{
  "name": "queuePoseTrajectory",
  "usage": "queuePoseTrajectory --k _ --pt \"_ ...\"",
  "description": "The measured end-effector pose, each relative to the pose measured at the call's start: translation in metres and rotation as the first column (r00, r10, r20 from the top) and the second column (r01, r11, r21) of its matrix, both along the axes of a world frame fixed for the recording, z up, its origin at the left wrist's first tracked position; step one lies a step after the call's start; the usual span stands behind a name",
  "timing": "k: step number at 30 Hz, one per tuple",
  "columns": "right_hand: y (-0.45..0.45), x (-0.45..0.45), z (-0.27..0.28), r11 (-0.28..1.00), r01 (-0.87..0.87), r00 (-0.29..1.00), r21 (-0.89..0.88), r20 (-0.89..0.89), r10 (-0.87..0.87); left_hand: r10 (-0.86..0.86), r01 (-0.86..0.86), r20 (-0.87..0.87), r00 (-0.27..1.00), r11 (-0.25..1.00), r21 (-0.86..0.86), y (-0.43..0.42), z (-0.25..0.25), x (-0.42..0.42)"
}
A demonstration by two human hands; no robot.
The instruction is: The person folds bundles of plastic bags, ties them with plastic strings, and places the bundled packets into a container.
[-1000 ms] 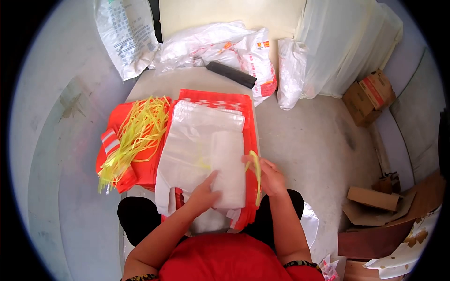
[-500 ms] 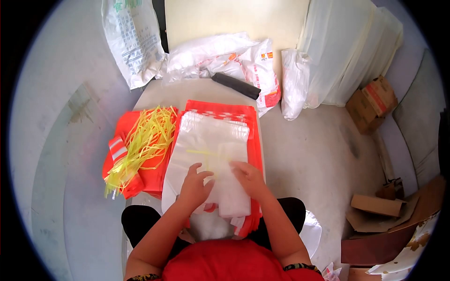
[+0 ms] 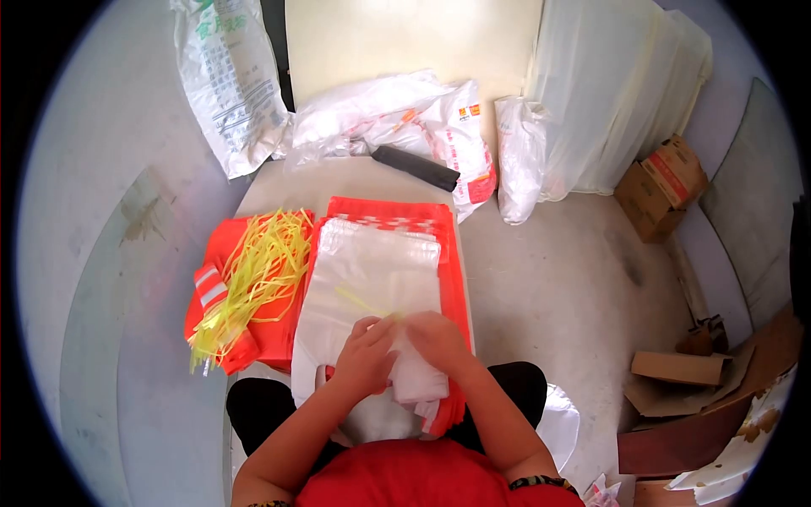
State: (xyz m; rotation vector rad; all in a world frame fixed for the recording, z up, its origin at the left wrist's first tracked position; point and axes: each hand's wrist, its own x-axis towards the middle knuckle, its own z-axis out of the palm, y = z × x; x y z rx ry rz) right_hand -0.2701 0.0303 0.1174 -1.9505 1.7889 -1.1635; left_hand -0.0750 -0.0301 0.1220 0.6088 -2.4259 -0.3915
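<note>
A thin yellow plastic strip (image 3: 352, 298) runs down to the fingers of both hands over a stack of clear-white plastic bags (image 3: 363, 253). My left hand (image 3: 367, 353) is closed, its fingertips pinching the strip. Close beside it, my right hand (image 3: 434, 340) is closed with curled, slightly blurred fingers, also at the strip. Under the hands lies a folded white plastic bundle (image 3: 421, 385), its upper part hidden by them. Red-edged bags (image 3: 454, 279) show beneath the white stack.
Left of the stack, a pile of yellow strips (image 3: 262, 270) lies on folded red bags (image 3: 283, 342). A dark roll (image 3: 414, 167) and white printed sacks (image 3: 460, 139) are at the table's back. Cardboard boxes (image 3: 663, 190) stand on the floor at right.
Both hands have moved together from being apart, and their fingers have closed at the yellow strip. The strip's free end now slants. The whole view has shifted slightly.
</note>
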Motion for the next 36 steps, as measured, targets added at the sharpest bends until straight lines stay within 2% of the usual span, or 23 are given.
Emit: queuePoseTrajectory --k 3,6,9,12,15,18,21,24,27,30,33,36 --pt "-0.002 -0.001 -0.006 0.999 -0.005 1.0 -0.05 0.028 0.007 0.004 -0.002 0.018 1.0 0.99 -0.142 -0.006 0.0 -0.007" --pt "-0.004 -0.002 -0.012 0.999 0.021 1.0 -0.05 -0.02 -0.022 -0.036 0.043 -0.069 0.997 0.994 0.105 -0.02 -0.013 -0.013" --pt "-0.004 0.0 -0.013 0.997 0.081 0.991 -0.015 -0.102 -0.083 -0.025 0.032 -0.054 0.998 0.99 0.136 -0.023 -0.013 -0.016" --pt "-0.005 0.004 -0.008 0.983 0.046 0.991 -0.178 -0.117 -0.068 -0.004 0.019 -0.057 0.998 0.965 0.261 -0.018 -0.002 -0.018" --pt "-0.007 0.004 -0.004 0.973 -0.004 0.982 -0.23 -0.182 -0.04 -0.045 0.044 0.0 0.999 0.981 0.19 -0.026 -0.01 -0.019" --pt "-0.007 0.003 -0.008 0.986 0.023 0.973 -0.165 -0.224 -0.06 0.045 -0.051 0.032 0.998 0.974 0.219 -0.023 -0.009 -0.02" --pt "-0.005 0.004 -0.004 0.992 0.065 0.956 -0.109 -0.28 -0.094 0.076 -0.078 0.013 0.997 0.98 0.181 -0.022 -0.004 -0.019" --pt "-0.009 -0.003 -0.012 0.997 0.019 0.978 -0.071 -0.207 -0.033 0.014 -0.005 -0.052 0.999 0.985 0.17 -0.028 -0.005 -0.017" --pt "-0.009 -0.006 -0.004 0.993 -0.093 0.988 -0.066 -0.129 0.084 0.041 -0.005 -0.122 0.992 0.959 0.283 -0.031 -0.008 -0.019" --pt "-0.006 0.002 0.01 0.998 -0.043 0.98 0.045 -0.193 0.051 0.101 -0.012 -0.172 0.98 0.892 0.452 -0.033 -0.013 -0.02" --pt "-0.012 0.001 -0.003 0.999 0.016 0.928 0.029 -0.372 -0.004 0.088 -0.033 -0.094 0.992 0.878 0.477 -0.037 -0.008 -0.018" --pt "-0.016 -0.001 -0.009 0.999 0.027 0.924 -0.027 -0.38 -0.036 0.1 -0.064 -0.061 0.993 0.901 0.43 -0.041 -0.009 -0.014"
